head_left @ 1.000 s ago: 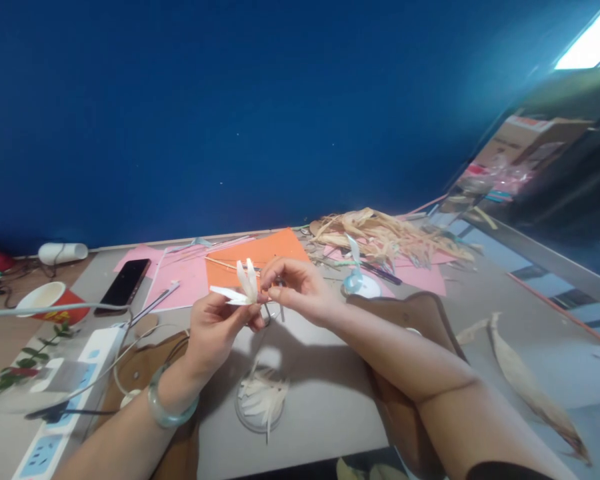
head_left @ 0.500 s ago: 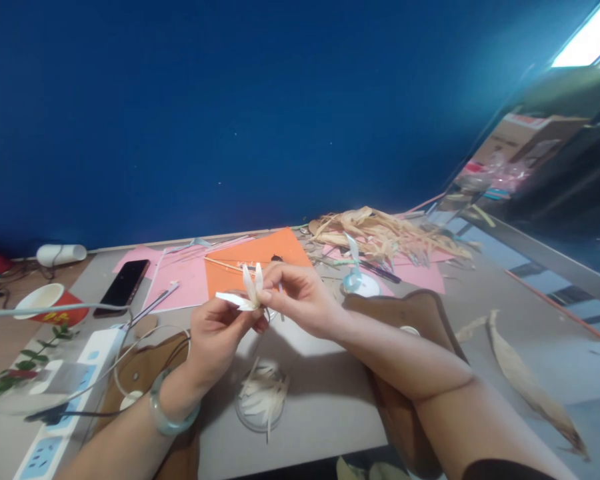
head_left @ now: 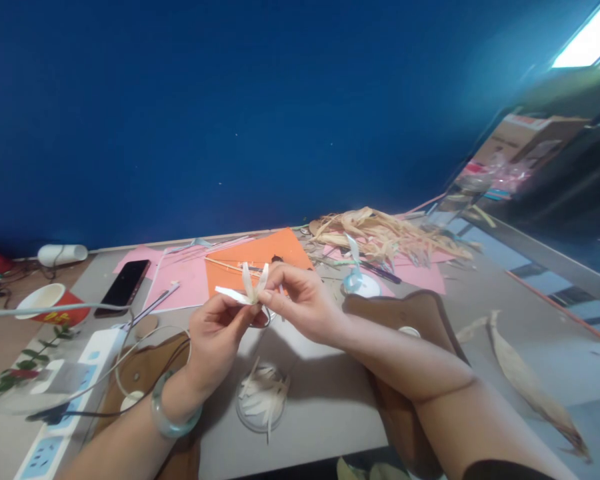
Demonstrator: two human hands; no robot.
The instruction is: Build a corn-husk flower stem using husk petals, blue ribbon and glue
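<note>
Head view: cluttered grey table [head_left: 330, 400], blue wall [head_left: 230, 120].

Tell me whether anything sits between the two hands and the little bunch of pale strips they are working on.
Nothing visible does. The left hand and the right hand both pinch the bunch of pale strips directly at its base, held in the air above the clear dish of cut strips on the table.

Cream petal strips [head_left: 247, 288], orange paper [head_left: 260, 257], pink paper [head_left: 180, 280], deep blue wall [head_left: 230, 113].
</note>
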